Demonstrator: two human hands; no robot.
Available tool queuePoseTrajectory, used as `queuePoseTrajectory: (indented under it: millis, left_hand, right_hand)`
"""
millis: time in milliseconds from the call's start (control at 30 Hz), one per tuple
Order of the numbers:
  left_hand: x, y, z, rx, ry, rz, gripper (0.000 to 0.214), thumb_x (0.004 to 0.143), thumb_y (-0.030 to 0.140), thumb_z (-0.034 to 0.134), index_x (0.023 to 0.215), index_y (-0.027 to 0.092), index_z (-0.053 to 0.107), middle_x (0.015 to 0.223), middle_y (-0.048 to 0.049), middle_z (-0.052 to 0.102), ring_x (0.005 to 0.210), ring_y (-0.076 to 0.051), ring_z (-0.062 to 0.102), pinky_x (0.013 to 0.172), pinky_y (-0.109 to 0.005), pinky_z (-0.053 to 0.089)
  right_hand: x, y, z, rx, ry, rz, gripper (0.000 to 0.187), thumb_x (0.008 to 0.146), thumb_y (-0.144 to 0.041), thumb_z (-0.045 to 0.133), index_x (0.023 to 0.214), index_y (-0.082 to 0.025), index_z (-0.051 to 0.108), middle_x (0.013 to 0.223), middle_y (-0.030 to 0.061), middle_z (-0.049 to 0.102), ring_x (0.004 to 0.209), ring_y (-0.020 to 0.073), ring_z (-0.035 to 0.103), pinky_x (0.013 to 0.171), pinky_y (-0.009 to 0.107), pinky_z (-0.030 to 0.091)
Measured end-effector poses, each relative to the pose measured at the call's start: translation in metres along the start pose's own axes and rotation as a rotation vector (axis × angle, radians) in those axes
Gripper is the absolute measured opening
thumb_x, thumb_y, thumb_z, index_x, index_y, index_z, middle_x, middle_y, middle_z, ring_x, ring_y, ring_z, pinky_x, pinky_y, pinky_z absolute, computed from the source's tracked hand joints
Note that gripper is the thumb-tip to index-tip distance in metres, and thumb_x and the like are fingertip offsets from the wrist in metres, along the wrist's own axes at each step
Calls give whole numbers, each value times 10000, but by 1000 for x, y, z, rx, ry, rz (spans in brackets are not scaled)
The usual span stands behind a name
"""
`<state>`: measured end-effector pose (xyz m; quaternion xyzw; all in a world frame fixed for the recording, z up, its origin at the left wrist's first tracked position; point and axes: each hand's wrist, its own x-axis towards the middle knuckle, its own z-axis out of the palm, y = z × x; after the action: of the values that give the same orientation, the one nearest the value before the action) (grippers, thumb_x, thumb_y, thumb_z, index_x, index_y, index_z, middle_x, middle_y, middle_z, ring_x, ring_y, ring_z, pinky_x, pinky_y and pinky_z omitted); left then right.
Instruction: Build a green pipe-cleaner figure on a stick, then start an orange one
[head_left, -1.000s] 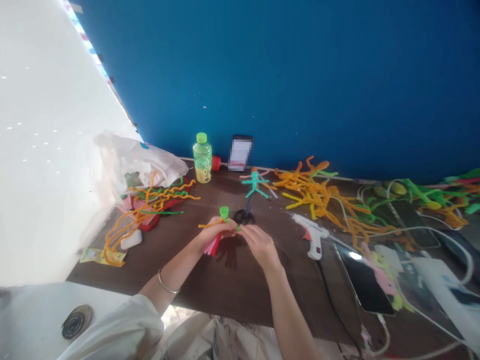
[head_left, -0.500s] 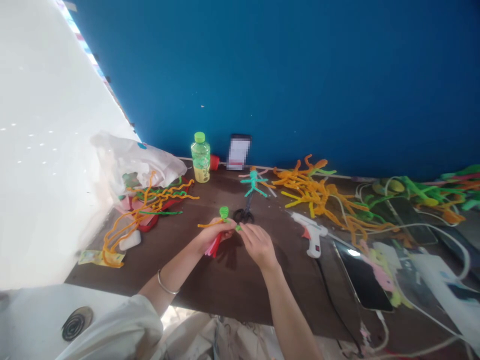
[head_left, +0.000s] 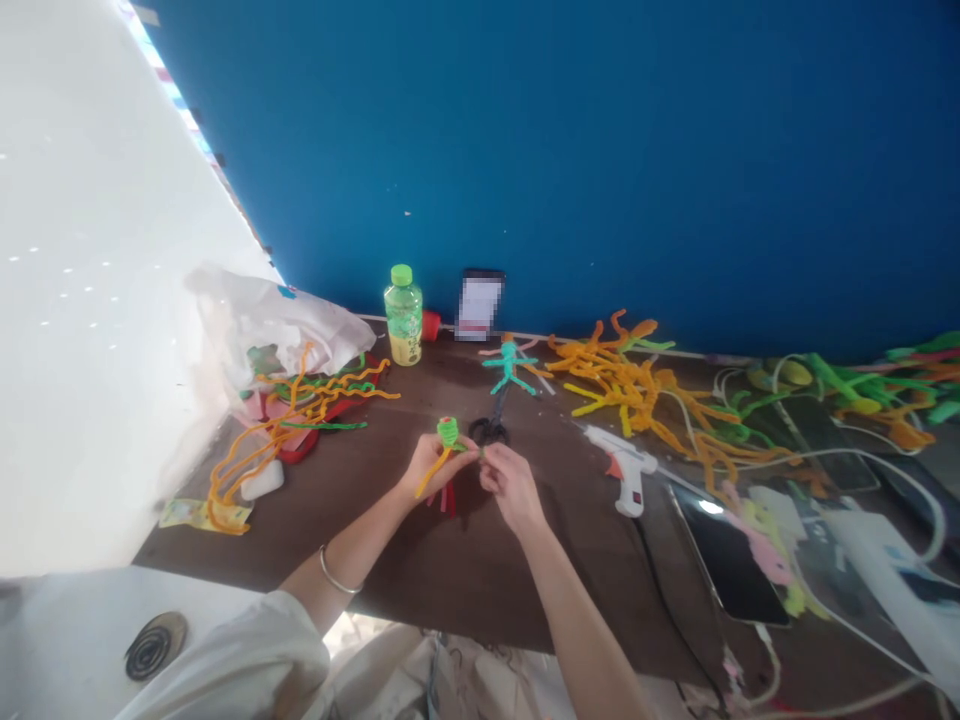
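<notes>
My left hand (head_left: pixel 427 464) is closed around a pipe cleaner figure (head_left: pixel 448 433) with a coiled green top. A yellow-orange strand sticks out over the hand, and red and pink strands hang below it. Fingertips of my right hand (head_left: pixel 513 487) pinch the end of a green strand that runs across from the figure; the exact grip is too small to make out. Just behind both hands lie black-handled scissors (head_left: pixel 491 431). Farther back is a turquoise pipe cleaner figure (head_left: pixel 510 366) with spread limbs.
A white glue gun (head_left: pixel 628 468) and a phone (head_left: pixel 726 560) lie on the right, among cables. Orange pipe cleaners (head_left: pixel 637 385) are heaped behind them. At the back stand a green-capped bottle (head_left: pixel 405 320) and a propped phone (head_left: pixel 480 305). A plastic bag (head_left: pixel 315 325) and wavy orange strands (head_left: pixel 300 405) occupy the left.
My left hand has turned the figure, so its orange strand now points down toward me and its top shows a reddish spot. My right hand has shifted slightly, still pinching the green end.
</notes>
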<state>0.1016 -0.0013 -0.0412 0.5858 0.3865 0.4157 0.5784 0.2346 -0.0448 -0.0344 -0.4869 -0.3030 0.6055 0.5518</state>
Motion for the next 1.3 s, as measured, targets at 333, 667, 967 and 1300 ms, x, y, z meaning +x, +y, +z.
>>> queuePoseTrajectory:
  millis: [333, 667, 967, 1300]
  left_hand:
    - [-1, 7, -2, 128, -76, 96, 162, 642, 301, 680, 713, 156, 697, 679, -44, 652, 649, -146, 582, 656, -253, 444]
    - [3, 9, 1, -352, 89, -212, 217, 594, 293, 717, 686, 102, 670, 510, 5, 543, 495, -75, 469, 512, -205, 362]
    - [2, 7, -3, -174, 70, -131, 233, 589, 294, 723, 731, 116, 677, 633, -27, 629, 575, -108, 541, 597, -229, 428]
    - [5, 3, -9, 22, -115, -30, 238, 583, 325, 724, 714, 129, 696, 695, -68, 673, 659, -166, 606, 654, -275, 479]
  right_hand:
    - [1, -1, -4, 186, -141, 302, 121, 692, -262, 516, 649, -179, 439, 476, -76, 395, 315, 30, 275, 338, 175, 224]
    - [-6, 0, -11, -1053, 82, -989, 191, 827, -166, 492, 969, -215, 610, 884, 66, 648, 827, 167, 612, 778, 312, 499]
    - [-4, 6, -13, -1112, 87, -866, 216, 839, -223, 477, 989, -211, 631, 893, 90, 646, 844, 203, 602, 784, 343, 486]
    - [-5, -15, -13, -543, -128, -134, 154, 675, -316, 656, 703, -170, 614, 603, -5, 565, 536, 112, 500, 509, 232, 394]
